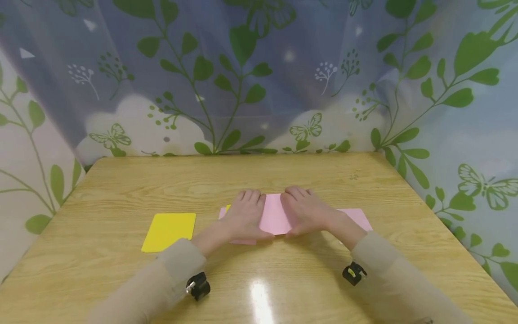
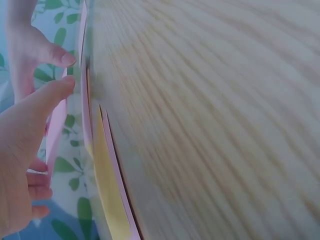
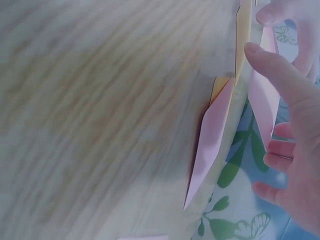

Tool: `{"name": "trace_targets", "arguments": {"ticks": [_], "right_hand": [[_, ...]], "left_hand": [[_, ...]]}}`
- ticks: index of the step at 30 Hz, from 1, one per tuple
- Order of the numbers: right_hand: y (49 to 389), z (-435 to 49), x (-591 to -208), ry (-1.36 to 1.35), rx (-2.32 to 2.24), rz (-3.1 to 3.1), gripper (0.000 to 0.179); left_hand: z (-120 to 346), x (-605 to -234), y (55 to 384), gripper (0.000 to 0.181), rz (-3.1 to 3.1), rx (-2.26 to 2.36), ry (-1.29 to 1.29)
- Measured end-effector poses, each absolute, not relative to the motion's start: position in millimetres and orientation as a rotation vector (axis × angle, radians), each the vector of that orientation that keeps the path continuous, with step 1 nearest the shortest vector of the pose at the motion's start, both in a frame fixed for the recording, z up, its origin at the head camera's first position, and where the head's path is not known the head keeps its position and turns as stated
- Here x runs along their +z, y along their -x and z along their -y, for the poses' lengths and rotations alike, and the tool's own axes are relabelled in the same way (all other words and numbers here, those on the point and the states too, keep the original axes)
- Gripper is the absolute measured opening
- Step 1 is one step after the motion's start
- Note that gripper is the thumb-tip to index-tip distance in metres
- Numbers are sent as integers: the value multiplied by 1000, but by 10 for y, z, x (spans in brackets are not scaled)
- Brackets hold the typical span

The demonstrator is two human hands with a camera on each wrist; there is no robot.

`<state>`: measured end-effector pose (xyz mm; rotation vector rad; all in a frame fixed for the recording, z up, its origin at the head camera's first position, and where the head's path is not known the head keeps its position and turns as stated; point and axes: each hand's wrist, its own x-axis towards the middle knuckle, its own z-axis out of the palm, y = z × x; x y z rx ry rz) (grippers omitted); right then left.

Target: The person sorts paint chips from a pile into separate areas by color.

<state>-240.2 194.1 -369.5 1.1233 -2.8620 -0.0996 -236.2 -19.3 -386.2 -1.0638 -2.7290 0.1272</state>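
Both hands are on one pink sheet (image 1: 275,213), grasping it from opposite sides: left hand (image 1: 246,216) at its left side, right hand (image 1: 307,211) at its right, thumbs toward the near edge of the bench (image 1: 283,175), other fingers toward the far edge. Sheet is around mid-width; wrist views show it held up, with a gap to the papers lying below. Under the left hand: pink paper (image 1: 244,242) with a bit of yellow paper (image 1: 228,207) showing beside it, mostly hidden, so can't tell how many layers. Loose yellow sheet (image 1: 170,229) lies flat toward the bench's left edge, apart from the pink one, near corner just by the left sleeve (image 1: 182,256). Another pink piece (image 1: 356,217) pokes out past the right forearm, toward the right edge. Leaf-print curtain (image 1: 243,90) behind the far edge.
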Motion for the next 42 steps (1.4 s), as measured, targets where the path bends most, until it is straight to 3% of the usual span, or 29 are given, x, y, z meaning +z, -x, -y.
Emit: {"name": "trace_targets", "arguments": {"ticks": [25,42], "right_hand": [[2245,-2678,-3686,-1049,-17,2872,101],[2236,-3247,-3679,-1045,66,2825,94]], "left_hand": [[-382,-3791,2317,110,2783,165,1134],[-915,-3740,2344,97,2767,190,1173]]}}
